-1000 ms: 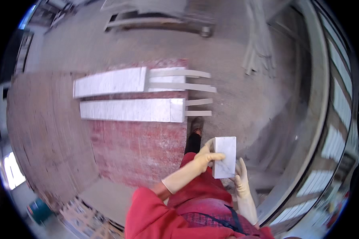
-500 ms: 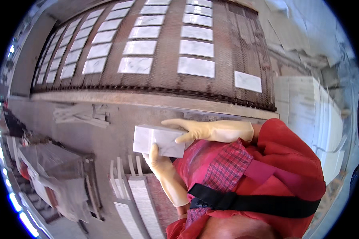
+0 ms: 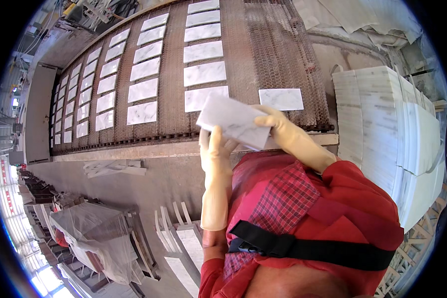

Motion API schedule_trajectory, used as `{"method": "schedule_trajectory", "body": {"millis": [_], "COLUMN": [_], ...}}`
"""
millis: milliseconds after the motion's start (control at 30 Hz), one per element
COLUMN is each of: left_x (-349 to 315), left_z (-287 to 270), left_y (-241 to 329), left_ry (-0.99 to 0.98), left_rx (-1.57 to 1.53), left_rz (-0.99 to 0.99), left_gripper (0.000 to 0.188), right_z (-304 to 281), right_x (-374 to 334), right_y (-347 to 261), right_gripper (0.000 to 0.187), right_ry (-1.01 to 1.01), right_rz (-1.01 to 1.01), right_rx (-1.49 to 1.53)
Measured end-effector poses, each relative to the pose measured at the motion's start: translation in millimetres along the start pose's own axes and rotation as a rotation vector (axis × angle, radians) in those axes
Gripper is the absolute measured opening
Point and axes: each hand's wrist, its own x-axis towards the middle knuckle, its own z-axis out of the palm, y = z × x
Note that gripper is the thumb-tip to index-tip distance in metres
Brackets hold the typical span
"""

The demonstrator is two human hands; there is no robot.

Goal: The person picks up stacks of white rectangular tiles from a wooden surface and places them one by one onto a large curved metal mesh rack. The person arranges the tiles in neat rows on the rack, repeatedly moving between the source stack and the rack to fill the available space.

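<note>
A small stack of white, grey-veined marble tiles [image 3: 237,121] is held tilted in front of me, at the near edge of a brown mesh conveyor belt [image 3: 243,59]. My left hand [image 3: 216,144], in a cream rubber glove, grips its left part from below, thumb on the top face. My right hand [image 3: 273,120], gloved alike, is closed on the right end, its fingers partly hidden. How many tiles are stacked, I cannot tell. Just beyond, a single tile [image 3: 280,99] lies on the belt, right of a row whose nearest tile [image 3: 203,97] is partly covered by the stack.
More rows of tiles [image 3: 143,113] stretch leftward along the belt. A pale rail [image 3: 169,147] borders its near side. Large pale slabs [image 3: 367,119] stand at the right. A plastic-covered pile [image 3: 97,228] and long stone strips [image 3: 184,273] are on the lower left.
Both hands have moved the tiles away from my body, up to the belt's edge. My right hand, spread beside the stack before, now grips its right end. The view has shifted.
</note>
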Motion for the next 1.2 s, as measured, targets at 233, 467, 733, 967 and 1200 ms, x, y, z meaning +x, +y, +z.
{"method": "schedule_trajectory", "body": {"millis": [233,467,733,967,1200], "left_x": [33.3,58.0,115.1,136.2,135.7], "left_z": [4.0,-69.2,-107.0,-138.6,-138.1], "left_y": [-3.8,3.4,-33.5,-62.3,-63.4], "left_ry": [0.253,1.234,1.346,1.345,1.316], "left_rx": [0.278,0.456,0.374,0.493,0.512], "left_rz": [0.191,0.297,0.226,0.36,0.412], "left_gripper": [0.066,0.063,0.071,0.084,0.09], "right_z": [-98.9,-162.1,-218.9,-211.0,-223.8], "right_x": [14.2,60.9,100.3,104.2,104.1], "right_y": [-85.2,-153.3,-161.5,-166.7,-163.1], "right_gripper": [0.074,0.075,0.08,0.082,0.086], "right_ry": [0.174,0.27,0.149,0.128,0.134], "right_rz": [-0.128,-0.025,0.16,0.155,0.228], "right_rx": [-0.219,-0.578,-0.585,-0.572,-0.592]}}
